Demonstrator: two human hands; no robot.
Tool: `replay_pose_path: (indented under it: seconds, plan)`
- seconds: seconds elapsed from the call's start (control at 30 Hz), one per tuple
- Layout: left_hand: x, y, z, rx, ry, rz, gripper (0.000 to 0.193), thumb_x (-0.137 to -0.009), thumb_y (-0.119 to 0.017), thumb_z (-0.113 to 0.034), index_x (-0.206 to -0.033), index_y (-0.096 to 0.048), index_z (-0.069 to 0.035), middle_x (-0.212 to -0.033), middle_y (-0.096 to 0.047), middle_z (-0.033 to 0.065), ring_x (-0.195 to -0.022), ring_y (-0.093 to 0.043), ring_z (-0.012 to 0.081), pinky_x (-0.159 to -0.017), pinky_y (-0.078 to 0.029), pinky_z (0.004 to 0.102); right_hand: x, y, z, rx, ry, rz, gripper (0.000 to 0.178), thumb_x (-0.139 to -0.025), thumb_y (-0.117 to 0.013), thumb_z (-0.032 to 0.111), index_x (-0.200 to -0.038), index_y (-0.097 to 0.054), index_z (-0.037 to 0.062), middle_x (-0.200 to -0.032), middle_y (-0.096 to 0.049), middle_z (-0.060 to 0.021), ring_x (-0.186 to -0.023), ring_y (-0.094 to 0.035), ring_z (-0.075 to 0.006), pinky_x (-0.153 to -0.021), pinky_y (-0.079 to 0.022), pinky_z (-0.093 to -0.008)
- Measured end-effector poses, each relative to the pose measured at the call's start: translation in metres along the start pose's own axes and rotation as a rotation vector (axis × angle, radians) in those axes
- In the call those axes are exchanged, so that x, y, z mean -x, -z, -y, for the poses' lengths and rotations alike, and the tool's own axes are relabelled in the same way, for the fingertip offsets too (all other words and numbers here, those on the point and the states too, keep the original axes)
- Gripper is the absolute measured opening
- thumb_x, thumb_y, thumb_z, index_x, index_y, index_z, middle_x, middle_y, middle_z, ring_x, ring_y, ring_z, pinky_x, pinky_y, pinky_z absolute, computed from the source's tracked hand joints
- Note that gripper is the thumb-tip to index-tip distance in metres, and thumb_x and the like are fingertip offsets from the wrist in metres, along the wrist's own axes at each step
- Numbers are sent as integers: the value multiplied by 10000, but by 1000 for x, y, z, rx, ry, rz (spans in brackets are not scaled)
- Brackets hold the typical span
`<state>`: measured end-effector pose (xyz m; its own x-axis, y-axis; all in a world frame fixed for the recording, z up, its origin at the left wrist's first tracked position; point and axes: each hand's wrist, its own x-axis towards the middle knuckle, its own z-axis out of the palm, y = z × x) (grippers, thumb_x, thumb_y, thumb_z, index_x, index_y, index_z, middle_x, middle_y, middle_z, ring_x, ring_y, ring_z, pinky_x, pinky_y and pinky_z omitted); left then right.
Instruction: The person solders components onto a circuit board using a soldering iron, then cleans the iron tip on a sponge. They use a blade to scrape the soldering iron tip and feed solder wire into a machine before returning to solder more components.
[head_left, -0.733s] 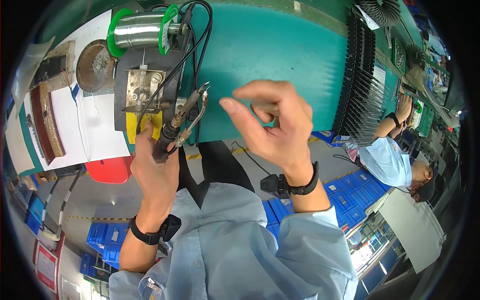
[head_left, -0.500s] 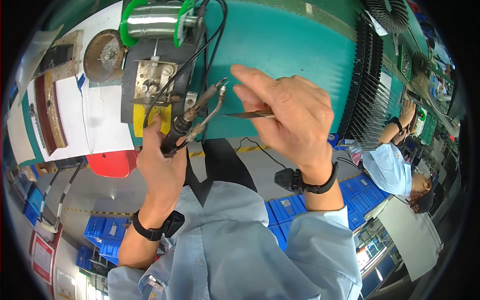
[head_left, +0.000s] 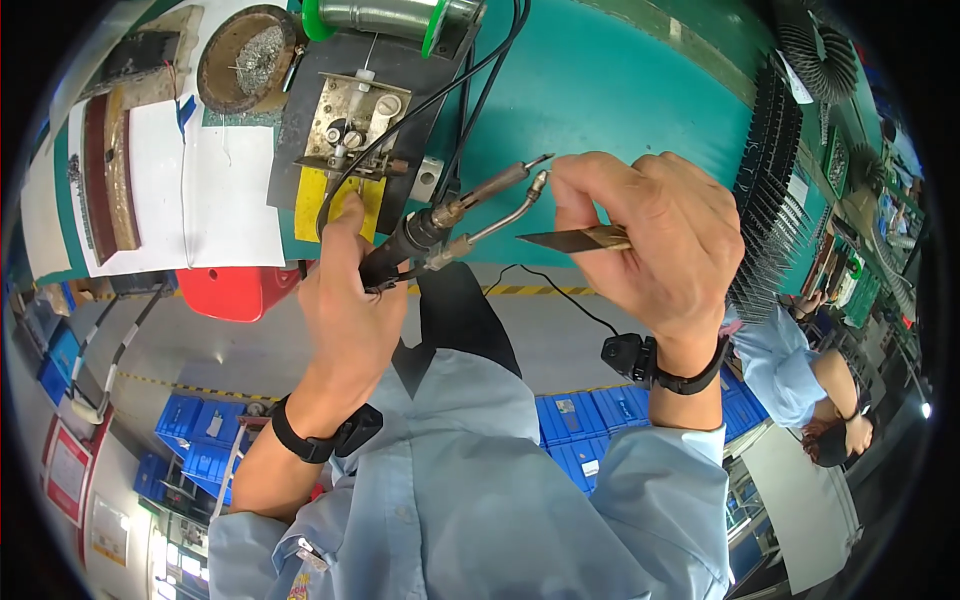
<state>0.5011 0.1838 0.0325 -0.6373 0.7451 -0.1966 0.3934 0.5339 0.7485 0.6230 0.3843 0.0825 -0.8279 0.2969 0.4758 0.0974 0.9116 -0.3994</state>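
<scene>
My left hand [head_left: 350, 300] is wrapped round the dark handle of a soldering iron [head_left: 420, 235], whose tip points up and to the right. Alongside the iron runs a thin metal solder-feed tube [head_left: 505, 220], ending just below the iron's tip. With bent fingers, my right hand [head_left: 665, 240] holds pointed metal tweezers [head_left: 580, 239], their tip directed left. Its index fingertip is right at the end of the feed tube; whether it touches the tube or a solder wire there is too small to tell.
Behind my left hand stand a solder feeder [head_left: 355, 115], a yellow pad [head_left: 310, 200] and a green-rimmed solder spool [head_left: 390, 15]. A round bowl [head_left: 250, 60] holds metal scraps. Black cables [head_left: 475, 85] cross the green mat. A rack of thin pins [head_left: 770, 210] and a co-worker [head_left: 790, 370] are at right.
Both hands have moved to the right, carrying the iron and the tweezers. My right fingertips are now closer to the feed tube's end. The whole view has shifted somewhat.
</scene>
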Motion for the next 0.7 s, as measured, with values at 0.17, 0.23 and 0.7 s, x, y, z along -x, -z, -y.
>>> replay_pose_path:
  seconds: [0.17, 0.23, 0.7]
  plan:
    - [0, -1, 1, -2, -36, -6, 598, -662, -663, 120, -1227, -473, 70, -684, -534, 124, -555, -559, 218, -532, -443, 278, 0, -5, 4, -64, -72, -35, 277, -579, -720, -20, -832, -620, 35, -578, -507, -1, -451, -462, -144, -428, -351, -258]
    - [0, -2, 2, 3, -43, -12, 598, -657, -663, 121, -1223, -474, 74, -683, -534, 127, -554, -559, 218, -533, -444, 277, 1, -7, 5, -60, -84, -60, 263, -577, -717, 0, -815, -610, 27, -577, -505, -3, -454, -472, -146, -420, -350, -264]
    - [-2, -5, 5, 50, -39, -33, 583, -656, -642, 110, -1213, -478, 63, -739, -589, 173, -589, -610, 267, -549, -475, 296, 10, -19, 0, 159, -111, -49, 310, -629, -747, -23, -895, -619, 72, -612, -566, 40, -492, -526, -99, -477, -405, -202]
